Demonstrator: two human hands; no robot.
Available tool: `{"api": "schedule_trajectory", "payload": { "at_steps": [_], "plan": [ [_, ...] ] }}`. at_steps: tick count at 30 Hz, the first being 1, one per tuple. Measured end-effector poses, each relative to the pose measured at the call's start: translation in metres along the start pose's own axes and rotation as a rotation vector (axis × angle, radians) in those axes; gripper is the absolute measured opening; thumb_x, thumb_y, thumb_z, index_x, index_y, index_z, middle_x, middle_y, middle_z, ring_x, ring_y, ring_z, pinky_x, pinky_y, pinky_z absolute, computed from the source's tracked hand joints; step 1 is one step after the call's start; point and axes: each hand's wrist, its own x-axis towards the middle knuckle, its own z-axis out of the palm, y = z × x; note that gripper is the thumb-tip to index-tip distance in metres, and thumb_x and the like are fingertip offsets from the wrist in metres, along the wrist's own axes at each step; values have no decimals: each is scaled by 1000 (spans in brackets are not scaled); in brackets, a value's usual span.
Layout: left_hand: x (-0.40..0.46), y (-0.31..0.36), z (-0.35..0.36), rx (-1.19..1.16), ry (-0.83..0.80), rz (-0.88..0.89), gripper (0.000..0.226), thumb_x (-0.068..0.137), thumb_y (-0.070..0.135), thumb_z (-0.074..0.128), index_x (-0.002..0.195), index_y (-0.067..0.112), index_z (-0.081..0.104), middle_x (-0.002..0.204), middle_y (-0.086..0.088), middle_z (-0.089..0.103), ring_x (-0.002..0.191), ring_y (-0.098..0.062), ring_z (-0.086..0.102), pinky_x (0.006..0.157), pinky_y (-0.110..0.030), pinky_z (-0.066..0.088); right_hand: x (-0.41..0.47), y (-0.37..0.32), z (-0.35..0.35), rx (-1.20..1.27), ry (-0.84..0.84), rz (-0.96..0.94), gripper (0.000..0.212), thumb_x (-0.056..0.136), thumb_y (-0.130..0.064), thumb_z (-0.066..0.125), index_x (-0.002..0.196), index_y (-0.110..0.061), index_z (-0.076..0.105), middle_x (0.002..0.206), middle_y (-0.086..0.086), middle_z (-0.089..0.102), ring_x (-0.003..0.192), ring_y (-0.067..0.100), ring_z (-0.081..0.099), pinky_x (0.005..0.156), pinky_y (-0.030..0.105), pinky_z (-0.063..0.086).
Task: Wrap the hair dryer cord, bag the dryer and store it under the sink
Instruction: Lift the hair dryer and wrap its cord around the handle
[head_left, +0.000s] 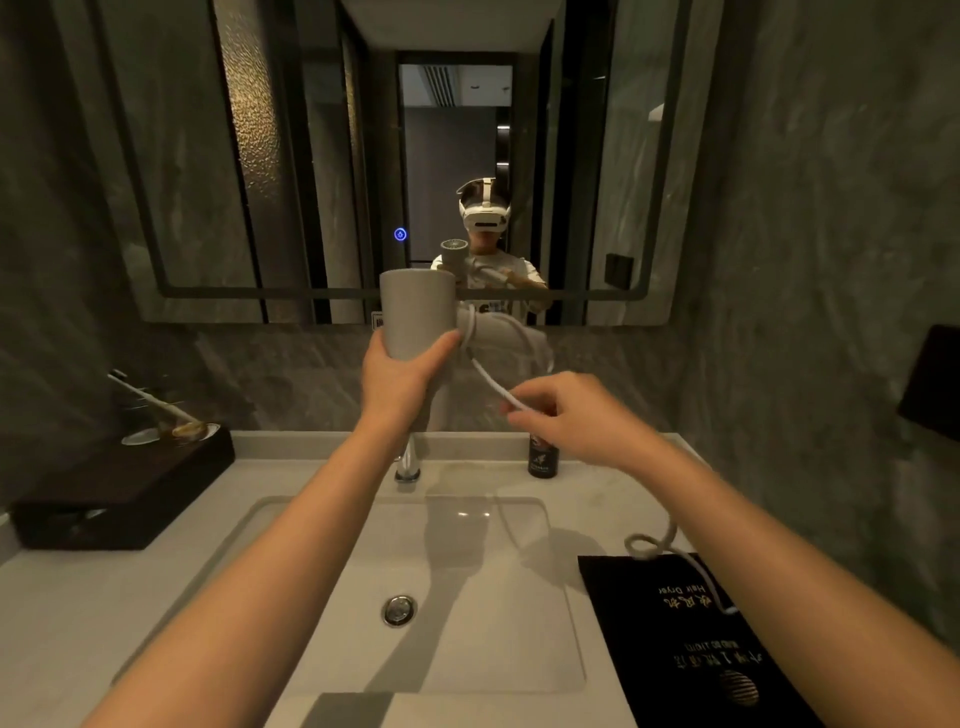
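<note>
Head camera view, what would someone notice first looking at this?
The grey hair dryer, held up before the mirror by the left hand, while the right hand pinches its white cord. Next, the black dryer bag lying flat on the counter right of the sink.

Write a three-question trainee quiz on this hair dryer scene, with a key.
1. True or false: the black bag already holds the hair dryer.
2. Which hand pinches the cord? A left hand B right hand
3. Fill in: loose cord trails onto the ____ at the right of the sink.

Key: 1 false; 2 B; 3 bag.
</note>
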Motion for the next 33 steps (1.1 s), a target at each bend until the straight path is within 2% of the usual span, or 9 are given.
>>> {"api": "schedule_trajectory", "payload": {
  "at_steps": [4, 8, 11, 15, 18, 21, 23, 26, 33],
  "plan": [
    [6, -9, -16, 214, -110, 77, 63, 64, 47, 81, 113, 31, 45, 100, 7, 55, 90, -15, 59, 71, -35, 56, -5, -3, -50, -59, 96, -94, 11, 86, -34, 62, 94, -35, 69, 79, -10, 68, 72, 7, 63, 61, 21, 50],
    [4, -4, -27, 196, -390, 62, 51, 55, 53, 79, 96, 43, 50, 98, 4, 60, 73, -5, 66, 50, -13, 50, 10, 3, -82, 77, 264, -165, 9, 83, -31, 66, 89, -38, 70, 83, -19, 69, 81, -5, 63, 69, 15, 48],
    [2, 4, -29, 213, -605, 58, 48, 60, 52, 77, 99, 43, 51, 100, 1, 62, 75, 2, 66, 55, -11, 51, 26, 8, -85, 170, 292, -180, 12, 81, -29, 69, 84, -40, 70, 83, -19, 70, 84, -2, 64, 71, 15, 52],
    [1, 13, -27, 77, -708, 1, 56, 62, 52, 71, 111, 29, 55, 103, -6, 66, 81, -12, 69, 65, -24, 55, 35, 19, -70, 340, 337, -118, 11, 84, -28, 67, 82, -38, 72, 76, -22, 72, 80, -3, 65, 64, 8, 49],
    [1, 17, -23, -91, -663, -53, 63, 65, 48, 70, 118, 18, 54, 100, -9, 68, 82, -19, 68, 68, -33, 56, 30, 27, -51, 507, 208, -72, 6, 73, -31, 75, 79, -32, 74, 77, -10, 72, 81, 11, 67, 57, 12, 53],
    [1, 19, -13, -195, -559, -84, 53, 69, 45, 71, 114, 20, 57, 90, -2, 72, 78, -15, 69, 62, -30, 57, 27, 36, -25, 743, 147, 36, 34, 53, -31, 88, 80, -21, 70, 75, 3, 72, 59, 8, 68, 50, 19, 56],
    [1, 18, -6, -283, -452, -115, 47, 71, 43, 69, 112, 21, 59, 87, 0, 73, 78, -15, 70, 60, -30, 57, 28, 38, -12, 520, 153, 128, 16, 84, -34, 66, 99, -27, 67, 73, 1, 64, 47, 0, 56, 42, 15, 46],
    [2, 15, 1, -330, -275, -155, 57, 71, 47, 74, 117, 21, 54, 100, -6, 68, 88, -21, 68, 65, -35, 56, 25, 33, -1, 327, 97, 32, 27, 95, -31, 50, 120, -28, 62, 61, -6, 54, 46, -3, 49, 42, 12, 39],
    [8, 5, 7, -98, 73, 34, 53, 71, 41, 79, 111, 25, 49, 97, 4, 59, 87, -13, 62, 70, -29, 54, 15, 13, -21, 82, 19, 48, 11, 89, -33, 59, 95, -29, 68, 80, -9, 66, 69, 1, 61, 59, 17, 46]
  ]
}}
